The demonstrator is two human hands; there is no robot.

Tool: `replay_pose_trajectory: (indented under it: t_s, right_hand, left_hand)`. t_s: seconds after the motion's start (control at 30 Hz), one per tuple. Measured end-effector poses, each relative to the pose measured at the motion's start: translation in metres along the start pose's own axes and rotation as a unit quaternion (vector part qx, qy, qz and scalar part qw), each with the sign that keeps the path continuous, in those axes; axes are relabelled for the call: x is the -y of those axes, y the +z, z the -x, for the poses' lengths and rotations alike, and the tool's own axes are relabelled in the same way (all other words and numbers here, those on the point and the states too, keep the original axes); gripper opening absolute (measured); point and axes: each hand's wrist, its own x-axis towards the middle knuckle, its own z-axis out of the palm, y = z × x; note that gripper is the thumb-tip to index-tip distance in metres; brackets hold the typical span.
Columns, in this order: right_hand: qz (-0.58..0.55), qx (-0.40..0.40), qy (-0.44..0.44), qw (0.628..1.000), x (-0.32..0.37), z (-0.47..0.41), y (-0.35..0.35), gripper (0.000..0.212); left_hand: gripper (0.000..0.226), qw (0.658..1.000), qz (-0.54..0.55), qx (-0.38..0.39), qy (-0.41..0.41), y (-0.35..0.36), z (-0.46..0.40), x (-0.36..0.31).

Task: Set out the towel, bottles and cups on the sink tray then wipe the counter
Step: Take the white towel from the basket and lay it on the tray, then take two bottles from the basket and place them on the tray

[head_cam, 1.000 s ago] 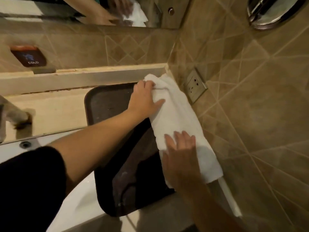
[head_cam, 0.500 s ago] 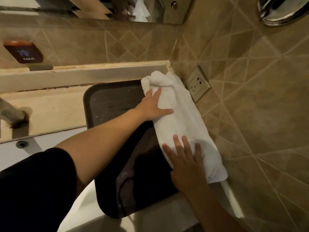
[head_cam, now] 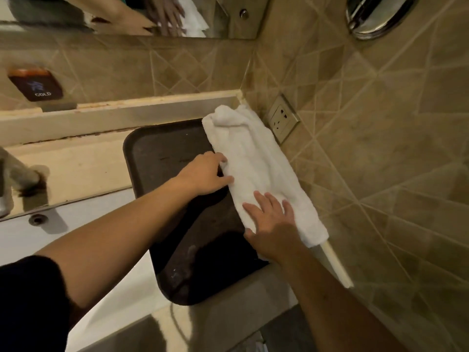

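A folded white towel (head_cam: 256, 158) lies in a long strip along the right edge of the dark tray (head_cam: 165, 148), close to the tiled side wall. My left hand (head_cam: 203, 175) rests on the tray with its fingertips against the towel's left edge, near the middle of the strip. My right hand (head_cam: 271, 219) lies flat with fingers spread on the near end of the towel. No bottles or cups are in view.
The tray sits on a beige counter (head_cam: 76, 166) beside a white sink (head_cam: 33, 232) with a tap (head_cam: 10, 179) at the left. A wall socket (head_cam: 283, 119) sits just right of the towel. A mirror (head_cam: 127, 13) hangs above and a chrome fixture (head_cam: 375, 13) is top right.
My left hand has slid from the towel's far end toward me, off its top and onto its left edge. My right hand stays pressed on the near end.
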Motion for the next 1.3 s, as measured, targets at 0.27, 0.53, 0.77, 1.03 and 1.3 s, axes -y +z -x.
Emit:
replay_pose_trajectory:
  t_s: [0.27,0.53,0.77,1.03,1.3]
  right_hand:
    - [-0.269,0.009,0.126,0.955,0.000,0.099,-0.024,0.029]
    - [-0.248,-0.056,0.275,0.927,-0.014,0.355,-0.013,0.018]
    - [-0.247,-0.100,0.372,0.889,0.002,0.540,0.002,0.023]
    - [-0.264,-0.208,0.583,0.740,0.068,0.821,0.065,0.016]
    - [-0.266,-0.239,0.730,0.582,0.122,0.994,0.114,0.026]
  left_hand:
    - [0.037,0.994,-0.088,0.038,0.057,0.000,0.109,-0.038]
    - [0.036,0.934,-0.182,0.126,0.282,0.058,0.267,-0.196]
    - [0.032,0.885,-0.193,0.180,0.384,0.129,0.376,-0.286]
    - [0.021,0.755,-0.166,0.316,0.550,0.255,0.564,-0.422]
    - [0.026,0.606,-0.189,0.416,0.651,0.363,0.720,-0.521]
